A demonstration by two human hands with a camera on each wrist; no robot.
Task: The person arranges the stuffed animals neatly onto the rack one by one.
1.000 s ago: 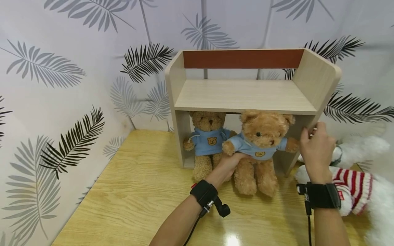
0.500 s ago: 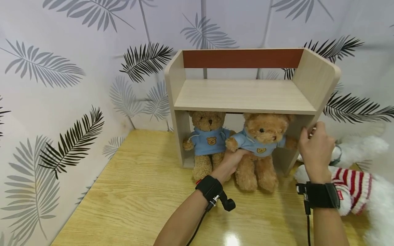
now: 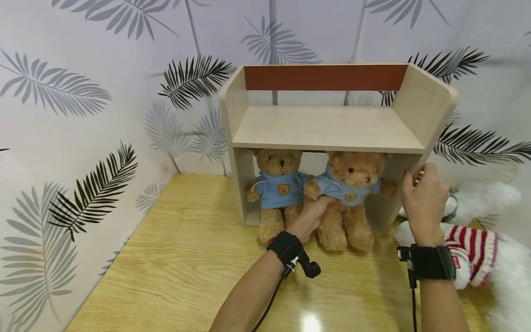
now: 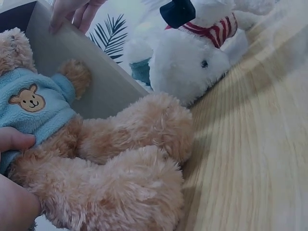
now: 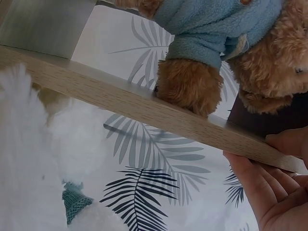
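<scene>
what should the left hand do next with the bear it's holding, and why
Probably ease the bear slightly farther back: its legs jut past the shelf's front edge. The left hand grips its middle, and the right hand grips the side panel, which may steady the shelf.

Fluffy golden-brown plush bear, right: light-blue fleece shirt, tan bear-face patch. Beige two-tier wooden shelf: red-brown far strip.

Blue-shirted bear, upright, partly inside pale shelf
</scene>
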